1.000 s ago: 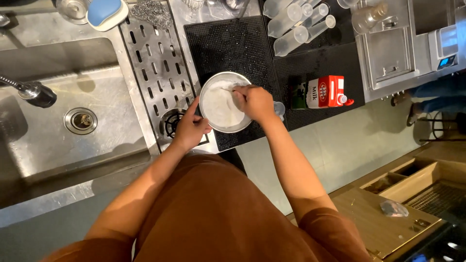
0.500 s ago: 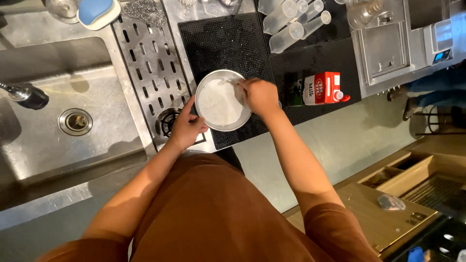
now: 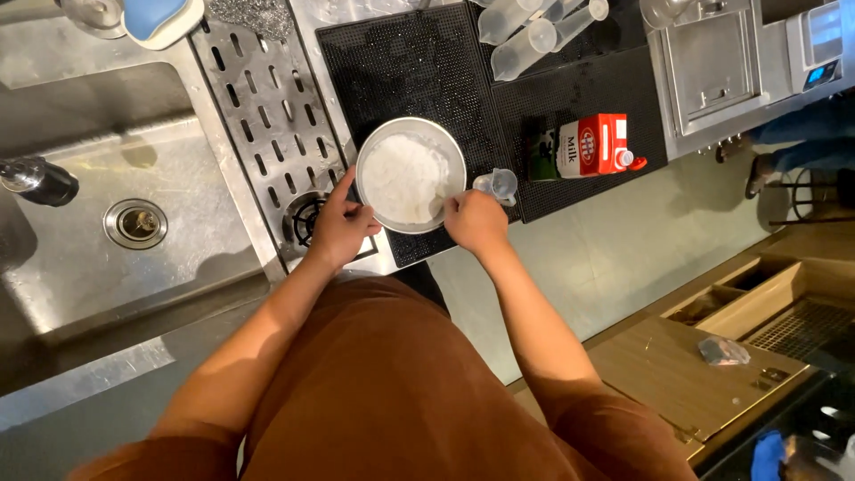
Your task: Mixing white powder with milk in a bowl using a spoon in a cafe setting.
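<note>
My left hand (image 3: 341, 227) grips the near-left rim of the round metal bowl (image 3: 411, 175) of white stuff, which sits on the black mat (image 3: 427, 62) on the counter. My right hand (image 3: 476, 220) is closed at the near-right rim; I cannot tell what its fingers pinch. I judge it a steadying step. A red-and-white carton (image 3: 588, 145) lies on its side, right of the bowl.

Right of the metal bowl (image 3: 410, 175) a small clear cup (image 3: 500, 184) and a milk carton (image 3: 590, 145) block the way. Toward the upper middle, black mat (image 3: 419, 67) lies open up to the plastic bottles (image 3: 534, 31). At left, the sink (image 3: 134, 223) basin is open.
</note>
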